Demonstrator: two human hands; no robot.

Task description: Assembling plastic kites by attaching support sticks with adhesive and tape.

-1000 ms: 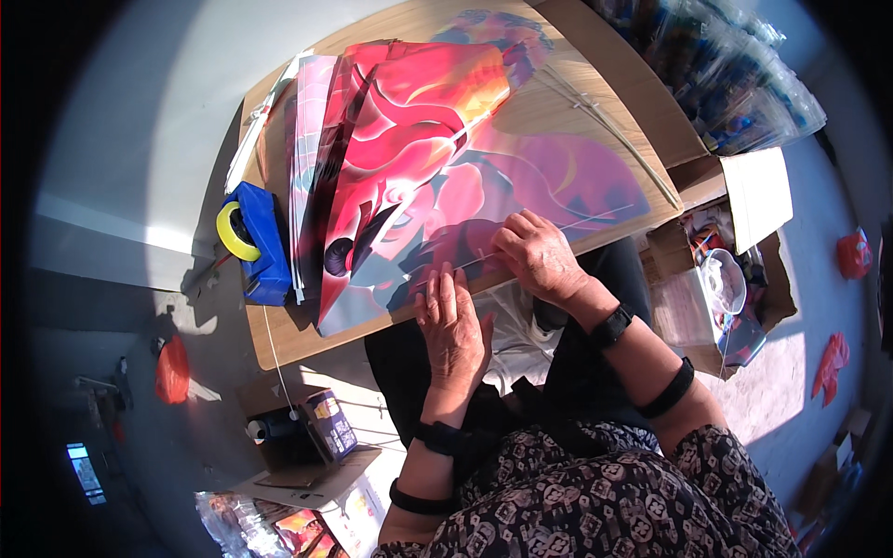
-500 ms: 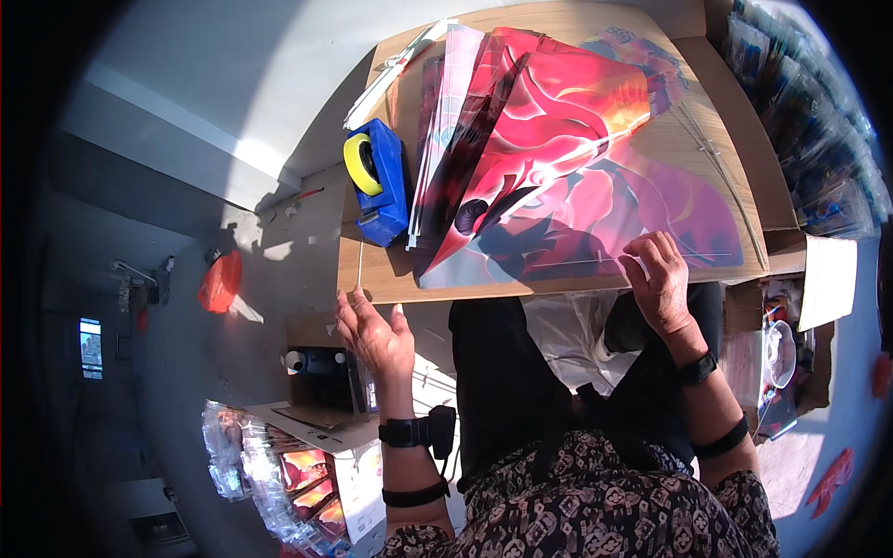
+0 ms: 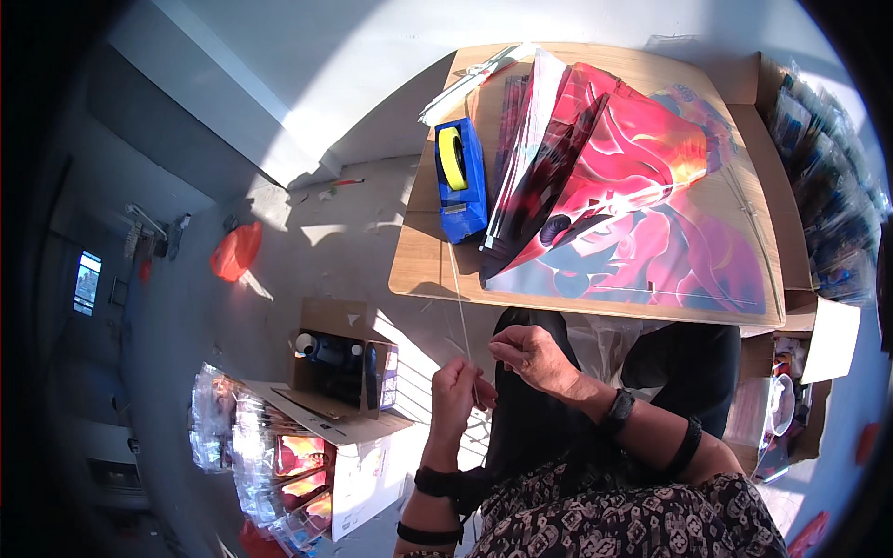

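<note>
Item: 1 thin cord [image 3: 459, 302], pale. We find it running from beside the near end of the blue tape dispenser [image 3: 465, 224], over the near edge of the worktop [image 3: 419, 268], down to the left hand [image 3: 450, 400]. Long axis: toward the wearer, leaning slightly right.

Hands: 2. Left, the nearer, at the cord, fingers together and apparently clamped on it. Right hand [image 3: 547, 361], just right of the cord, fingertips together and pointing left; we cannot tell whether they grip anything.

Edges and room: both hands sit short of the worktop's near edge, with a gap that the cord crosses. Cardboard box [image 3: 326, 314] to the left; dark trouser leg [image 3: 526, 423] beneath the right hand; printed sheet [image 3: 651, 251] beyond the edge, to the right.
</note>
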